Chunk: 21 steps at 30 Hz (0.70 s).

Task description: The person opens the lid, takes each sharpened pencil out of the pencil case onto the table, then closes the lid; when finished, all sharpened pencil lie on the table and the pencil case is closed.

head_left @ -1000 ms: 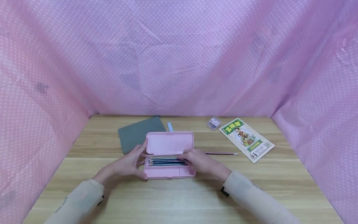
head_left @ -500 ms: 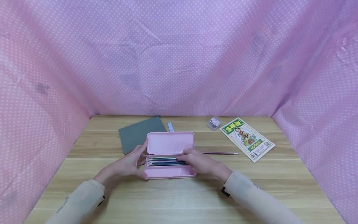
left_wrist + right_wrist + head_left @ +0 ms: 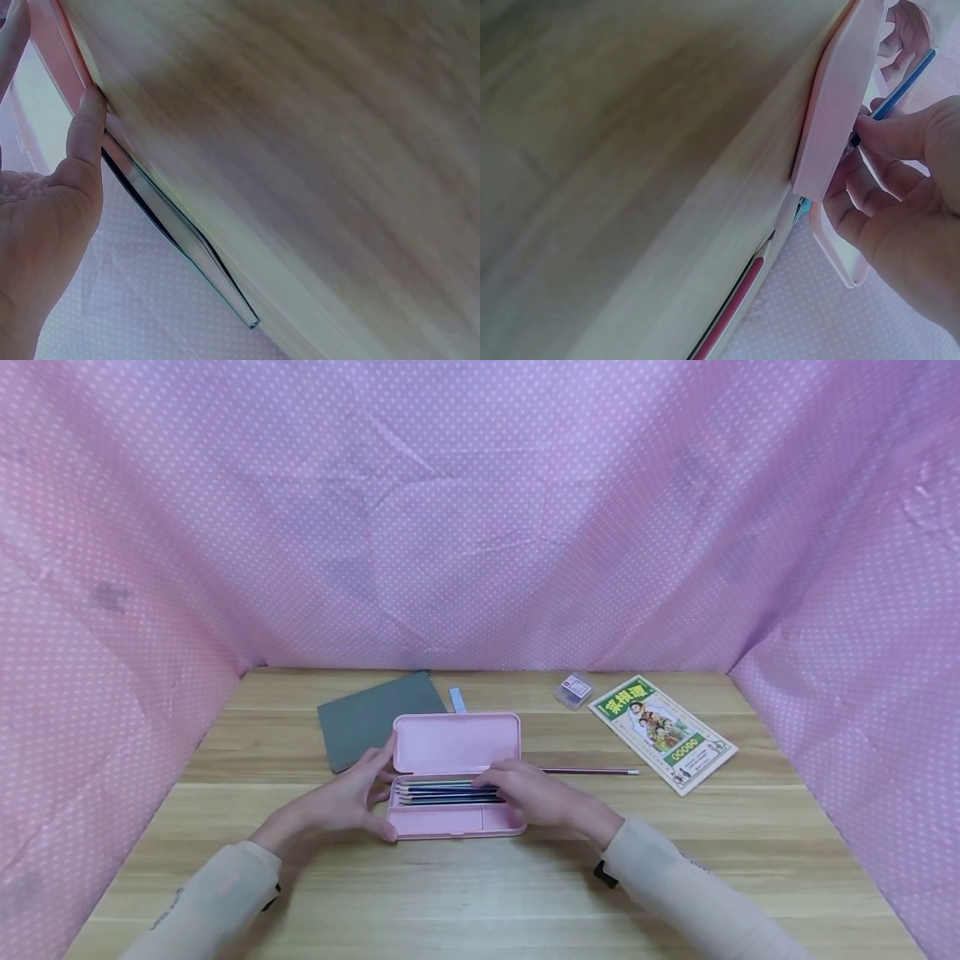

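A pink pencil case [image 3: 435, 821] lies with its lid raised at the middle of the table in the head view. Several pencils [image 3: 438, 795] lie side by side in its back compartment, tips to the left. My left hand [image 3: 341, 797] holds the case's left end, thumb at the front corner and forefinger up by the lid. Over the right end, my right hand [image 3: 536, 793] reaches into the case. The right wrist view has its thumb and fingers pinching a dark blue pencil [image 3: 906, 84]. Its fingers hide the pencils' right ends in the head view.
Right of the case lies a dark red pencil [image 3: 592, 771]. A grey-green notebook [image 3: 375, 710] and a light blue strip [image 3: 457, 700] lie behind the case. Further right are a small clear box [image 3: 573, 691] and an illustrated booklet [image 3: 663, 735]. Pink dotted cloth [image 3: 480, 527] surrounds the table.
My right fingers have shifted slightly among the pencils, which now lie a little more evenly. My left hand and the case have barely moved.
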{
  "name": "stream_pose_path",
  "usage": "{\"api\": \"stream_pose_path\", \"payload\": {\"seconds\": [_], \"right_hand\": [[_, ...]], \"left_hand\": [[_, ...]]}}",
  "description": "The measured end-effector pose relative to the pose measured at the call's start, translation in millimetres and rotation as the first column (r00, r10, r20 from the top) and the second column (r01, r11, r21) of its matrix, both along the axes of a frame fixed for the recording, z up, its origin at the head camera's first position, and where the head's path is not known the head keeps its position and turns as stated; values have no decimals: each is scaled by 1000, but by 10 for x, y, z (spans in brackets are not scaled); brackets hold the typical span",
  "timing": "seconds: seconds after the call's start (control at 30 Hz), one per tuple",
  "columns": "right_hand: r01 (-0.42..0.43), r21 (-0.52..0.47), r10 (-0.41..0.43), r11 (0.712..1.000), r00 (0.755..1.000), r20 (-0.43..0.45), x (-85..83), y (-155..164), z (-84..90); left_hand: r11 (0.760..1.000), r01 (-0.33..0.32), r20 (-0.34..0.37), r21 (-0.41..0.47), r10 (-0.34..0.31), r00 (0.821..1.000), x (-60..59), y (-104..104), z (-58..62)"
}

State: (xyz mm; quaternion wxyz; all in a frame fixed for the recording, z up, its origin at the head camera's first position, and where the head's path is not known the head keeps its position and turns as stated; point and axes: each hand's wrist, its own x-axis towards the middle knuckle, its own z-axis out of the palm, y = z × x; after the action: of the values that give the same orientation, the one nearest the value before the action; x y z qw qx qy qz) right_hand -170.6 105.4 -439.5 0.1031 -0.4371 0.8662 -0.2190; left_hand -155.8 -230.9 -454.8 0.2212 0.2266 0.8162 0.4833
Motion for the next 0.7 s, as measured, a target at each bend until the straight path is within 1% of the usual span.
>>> {"api": "stream_pose_path", "payload": {"seconds": [0.17,0.33,0.5,0.7], "right_hand": [[9,-17,-8,1000,999,46,3,8,3],[16,-54,-12,998,998,65,-16,45,8],[20,-130,-11,991,998,70,-52,128,54],[20,-234,3,972,995,97,-90,328,202]], "left_hand": [[999,-15,9,-29,15,1000,3,-4,12],[999,-31,23,-45,32,999,10,-4,17],[999,-29,24,-30,30,999,10,6,15],[999,-22,15,-23,23,1000,6,11,19]]}}
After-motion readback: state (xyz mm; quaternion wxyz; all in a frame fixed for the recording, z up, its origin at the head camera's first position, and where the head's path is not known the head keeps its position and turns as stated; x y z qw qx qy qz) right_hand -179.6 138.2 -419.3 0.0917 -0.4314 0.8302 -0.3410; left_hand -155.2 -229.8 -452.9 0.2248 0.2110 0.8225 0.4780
